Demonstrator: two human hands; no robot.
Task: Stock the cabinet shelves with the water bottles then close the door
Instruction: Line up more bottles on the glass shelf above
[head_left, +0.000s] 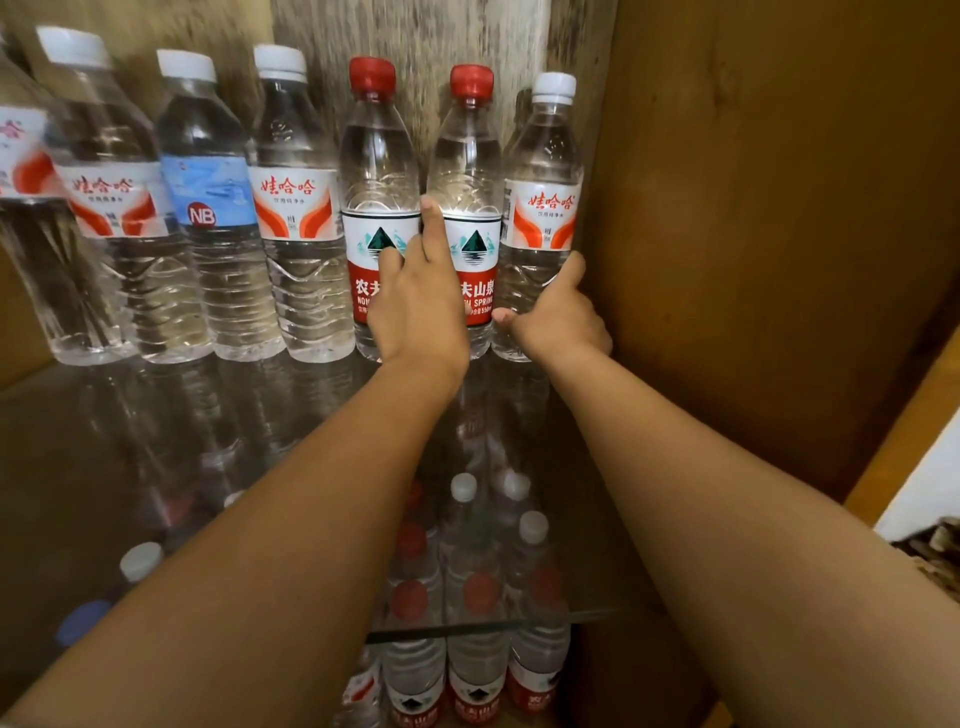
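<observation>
The left hand (415, 306) rests straight fingers (434, 228) between two red-capped bottles (379, 208); the right hand (558, 317) grips the white-capped bottle (543, 218) at the glass shelf's (156, 441) right end. A hard nudge could topple the tightly packed row.

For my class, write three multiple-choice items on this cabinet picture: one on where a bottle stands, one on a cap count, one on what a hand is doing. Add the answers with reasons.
1. Where does the blue-label bottle stand in the row on the glass shelf?
A. at the far right, against the cabinet wall
B. left of both red-cap bottles
C. between the two red-cap bottles

2. How many bottles in that row have red caps?
A. two
B. none
C. five

3. What is the right hand doing?
A. hanging idle below the shelf
B. gripping the rightmost white-cap bottle
C. twisting off a red cap

Answers: 1 B, a white-cap bottle separates it from the left red-cap bottle; 2 A, only that one and the right red-cap bottle show red caps; 3 B, its thumb and fingers curl round that bottle's lower body.
</observation>
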